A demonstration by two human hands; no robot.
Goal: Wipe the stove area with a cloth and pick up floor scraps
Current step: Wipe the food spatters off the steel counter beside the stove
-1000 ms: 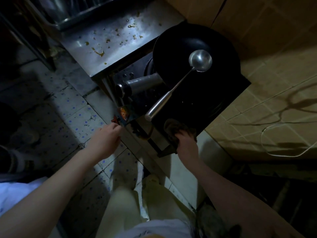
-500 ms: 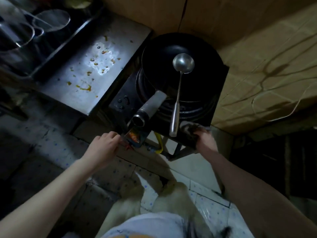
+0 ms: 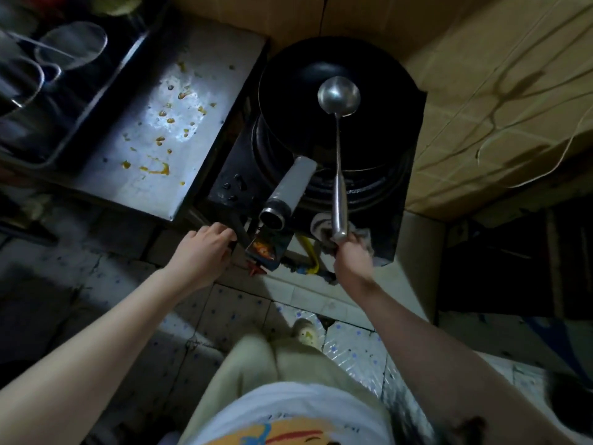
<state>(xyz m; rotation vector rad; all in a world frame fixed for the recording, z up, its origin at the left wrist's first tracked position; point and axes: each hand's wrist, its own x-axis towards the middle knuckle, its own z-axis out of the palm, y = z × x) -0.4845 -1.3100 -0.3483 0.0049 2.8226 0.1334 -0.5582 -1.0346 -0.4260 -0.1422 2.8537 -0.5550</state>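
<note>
No readable text, brand, number or sign was found. Sticker point(image 3: 265, 250) on stove point(image 3: 398, 200) front showed orange and red picture only, print too blurred to read. Shirt point(image 3: 288, 422) at bottom edge carried yellow, blue and red graphic, no letters legible.

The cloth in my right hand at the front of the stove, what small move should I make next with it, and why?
Probably drag the cloth leftward along the stove's front edge. Your right hand already presses it there beneath the ladle handle, and your left hand braces the stove's other front corner. The orange spills on the steel counter could come afterwards.
</note>
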